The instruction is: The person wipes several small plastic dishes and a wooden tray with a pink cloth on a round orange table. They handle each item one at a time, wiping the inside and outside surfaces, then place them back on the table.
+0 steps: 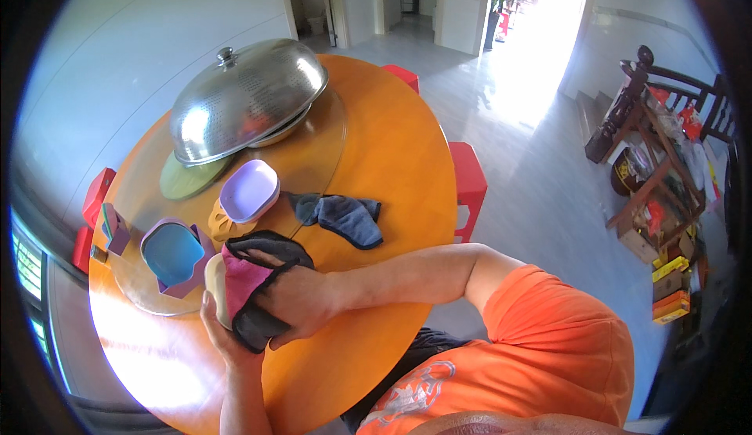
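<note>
My left hand [226, 332] holds a cream-coloured dish [216, 285] by its edge, tilted up. With my right hand [299, 300] I press a pink cloth with dark edging [249, 276] against the dish, so the cloth hides much of it. Just beyond, a lilac oval dish [249, 191] rests on a yellow item [226, 223]. Left of my hands, a blue dish [173, 253] sits in a purple holder [197, 276]. A crumpled blue-grey cloth [352, 217] lies to the right of the lilac dish.
A large perforated metal dome cover [252, 97] stands on the round orange table [399, 141], partly over a green disc [191, 179]. At the far left is a smaller purple holder [117, 238] beside a small jar [98, 253]. Red stools [468, 170] surround the table.
</note>
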`<action>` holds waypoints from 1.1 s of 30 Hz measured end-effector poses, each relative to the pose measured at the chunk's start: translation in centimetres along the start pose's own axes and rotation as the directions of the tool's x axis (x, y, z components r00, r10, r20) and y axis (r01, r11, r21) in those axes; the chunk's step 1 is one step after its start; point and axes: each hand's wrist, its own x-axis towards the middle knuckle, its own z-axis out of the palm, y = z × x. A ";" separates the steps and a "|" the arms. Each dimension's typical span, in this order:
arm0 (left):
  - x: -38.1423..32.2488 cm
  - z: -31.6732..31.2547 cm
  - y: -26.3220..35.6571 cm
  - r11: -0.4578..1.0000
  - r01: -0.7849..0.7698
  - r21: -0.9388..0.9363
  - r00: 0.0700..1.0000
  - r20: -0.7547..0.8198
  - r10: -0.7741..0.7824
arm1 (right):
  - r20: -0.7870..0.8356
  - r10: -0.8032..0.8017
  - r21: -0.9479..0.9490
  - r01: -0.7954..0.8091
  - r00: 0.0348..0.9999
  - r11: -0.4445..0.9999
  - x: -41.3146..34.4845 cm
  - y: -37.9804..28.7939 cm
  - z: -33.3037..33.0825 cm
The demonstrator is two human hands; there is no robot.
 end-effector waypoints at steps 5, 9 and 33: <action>0.2 -1.5 0.9 0.994 -0.101 0.042 0.991 -0.081 0.104 | 0.424 0.255 0.089 -0.321 0.869 0.943 -0.7 -1.5 1.5; 0.7 -3.4 1.6 0.990 -0.108 0.088 0.991 -0.064 0.113 | 0.437 0.198 0.145 -0.286 0.877 0.947 -0.8 -3.0 0.7; 0.0 -3.7 -3.5 0.998 -0.061 0.029 0.995 -0.074 0.063 | 0.249 0.254 0.645 -0.356 0.935 0.676 -1.2 -2.3 2.3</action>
